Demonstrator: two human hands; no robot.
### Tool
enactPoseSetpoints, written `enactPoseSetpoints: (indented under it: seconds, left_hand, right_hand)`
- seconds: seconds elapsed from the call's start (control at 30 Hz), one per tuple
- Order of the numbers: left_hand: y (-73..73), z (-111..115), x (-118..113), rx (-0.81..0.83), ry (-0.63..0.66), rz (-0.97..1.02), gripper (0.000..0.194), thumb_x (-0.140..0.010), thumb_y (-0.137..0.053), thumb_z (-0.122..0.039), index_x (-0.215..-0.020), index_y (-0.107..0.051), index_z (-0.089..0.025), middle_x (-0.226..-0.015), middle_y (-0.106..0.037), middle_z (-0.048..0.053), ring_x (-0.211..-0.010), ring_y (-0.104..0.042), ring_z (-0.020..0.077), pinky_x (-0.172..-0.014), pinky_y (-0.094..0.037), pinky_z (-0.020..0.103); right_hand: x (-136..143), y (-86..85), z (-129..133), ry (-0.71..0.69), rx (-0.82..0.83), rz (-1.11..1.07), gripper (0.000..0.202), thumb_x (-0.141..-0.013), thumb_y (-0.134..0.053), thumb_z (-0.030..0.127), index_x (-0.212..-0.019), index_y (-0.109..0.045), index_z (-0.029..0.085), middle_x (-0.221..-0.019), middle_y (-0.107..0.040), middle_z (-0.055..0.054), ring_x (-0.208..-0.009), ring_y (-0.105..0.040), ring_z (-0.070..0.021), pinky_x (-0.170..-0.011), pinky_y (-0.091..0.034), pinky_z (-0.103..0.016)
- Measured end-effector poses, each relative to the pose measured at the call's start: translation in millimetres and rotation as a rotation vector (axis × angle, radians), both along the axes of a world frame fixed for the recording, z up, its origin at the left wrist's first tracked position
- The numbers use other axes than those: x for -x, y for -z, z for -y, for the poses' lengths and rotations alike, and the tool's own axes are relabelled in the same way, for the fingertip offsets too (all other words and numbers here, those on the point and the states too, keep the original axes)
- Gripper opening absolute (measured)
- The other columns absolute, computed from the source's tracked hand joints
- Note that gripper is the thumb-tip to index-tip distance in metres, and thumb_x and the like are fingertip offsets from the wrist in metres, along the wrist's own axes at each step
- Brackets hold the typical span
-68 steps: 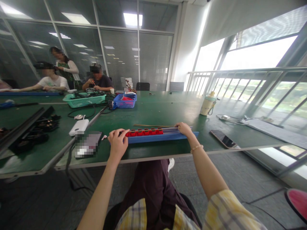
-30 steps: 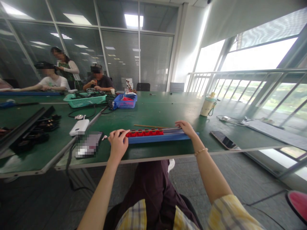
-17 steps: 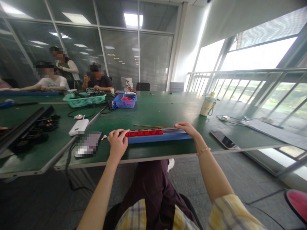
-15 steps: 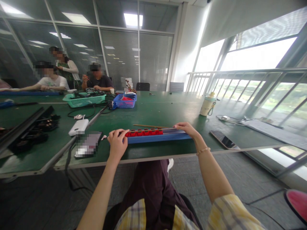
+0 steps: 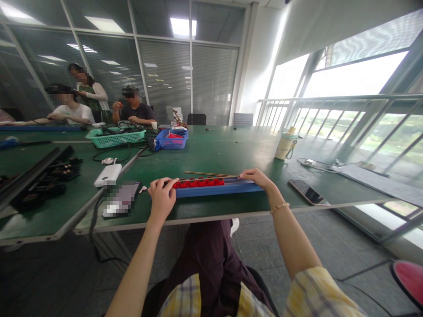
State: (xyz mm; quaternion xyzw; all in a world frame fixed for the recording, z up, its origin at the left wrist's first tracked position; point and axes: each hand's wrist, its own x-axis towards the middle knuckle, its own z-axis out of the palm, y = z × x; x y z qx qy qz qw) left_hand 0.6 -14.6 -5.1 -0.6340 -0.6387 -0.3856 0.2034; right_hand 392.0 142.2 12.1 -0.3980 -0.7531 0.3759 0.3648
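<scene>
A long blue channel (image 5: 218, 190) lies along the table's near edge. Its left part holds a row of several red pieces (image 5: 199, 183). My left hand (image 5: 162, 197) is closed round the channel's left end, its fingertips over the leftmost red piece. Above the red row runs a thin brass-coloured strip (image 5: 214, 178), whose left end goes under my left fingers. My right hand (image 5: 256, 177) pinches the strip's other end over the right part of the channel. Just behind, another thin brass strip (image 5: 198, 172) rests on the green table.
On the left are a phone (image 5: 123, 198), a white power bank (image 5: 107, 175) and black parts (image 5: 49, 178). Another phone (image 5: 307, 192) and a bottle (image 5: 286, 145) stand right. Green (image 5: 115, 140) and blue baskets (image 5: 172, 141) sit further back, near several people.
My two hands keep almost the same places on the channel and strip. The strip's right part looks slightly higher. Across the table, a seated person's hands have shifted.
</scene>
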Motion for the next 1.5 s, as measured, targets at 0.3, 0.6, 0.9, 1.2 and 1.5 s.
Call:
enactPoseSetpoints:
  seconds: [0.3,0.6,0.9,1.2,1.5]
  left_hand:
    - [0.3,-1.5,0.5,0.002,-0.020,0.007,0.041,-0.090,-0.044,-0.018,-0.118,-0.072,-0.028,-0.117,-0.064,0.009,-0.111,-0.044,0.0296,-0.092,-0.037,0.045]
    - [2.3,-3.0,0.7,-0.021,-0.023,0.005,0.039,-0.091,-0.043,-0.019,-0.117,-0.072,-0.027,-0.116,-0.065,0.009,-0.110,-0.045,0.0292,-0.092,-0.037,0.045]
    - [3.4,-2.9,2.5,-0.020,-0.025,0.012,0.039,-0.090,-0.044,-0.018,-0.118,-0.071,-0.025,-0.117,-0.064,0.010,-0.112,-0.046,0.0296,-0.093,-0.037,0.046]
    - [3.4,-0.7,4.4,-0.015,-0.021,0.019,0.039,-0.091,-0.042,-0.019,-0.116,-0.072,-0.026,-0.117,-0.065,0.009,-0.112,-0.045,0.0293,-0.093,-0.036,0.045]
    - [3.2,0.2,5.8,-0.013,-0.017,0.032,0.039,-0.089,-0.044,-0.018,-0.116,-0.072,-0.025,-0.117,-0.065,0.010,-0.112,-0.046,0.0295,-0.094,-0.037,0.046]
  right_hand:
    - [-6.6,18.2,-16.3,0.206,-0.109,-0.109,0.053,-0.070,-0.068,0.070,-0.077,-0.075,0.018,-0.082,-0.073,-0.005,-0.086,-0.063,-0.0225,-0.087,-0.046,-0.035]
    - [-10.3,28.1,-27.4,0.320,-0.148,-0.155,0.056,-0.073,-0.063,0.073,-0.079,-0.072,0.018,-0.078,-0.070,-0.004,-0.080,-0.059,-0.0199,-0.079,-0.046,-0.032]
    - [-5.6,30.2,-28.0,0.389,-0.169,-0.081,0.059,-0.075,-0.059,0.073,-0.081,-0.074,0.017,-0.081,-0.074,-0.009,-0.075,-0.061,-0.0211,-0.074,-0.047,-0.033]
    - [11.8,33.4,-30.0,0.544,-0.251,0.359,0.038,-0.083,-0.059,0.056,-0.076,-0.077,0.023,-0.077,-0.074,-0.005,-0.074,-0.065,-0.0220,-0.067,-0.045,-0.030]
    - [15.4,13.8,-46.4,0.491,-0.078,0.413,0.033,-0.065,-0.081,0.053,-0.066,-0.077,0.021,-0.062,-0.070,-0.005,-0.066,-0.066,-0.0211,-0.066,-0.050,-0.031]
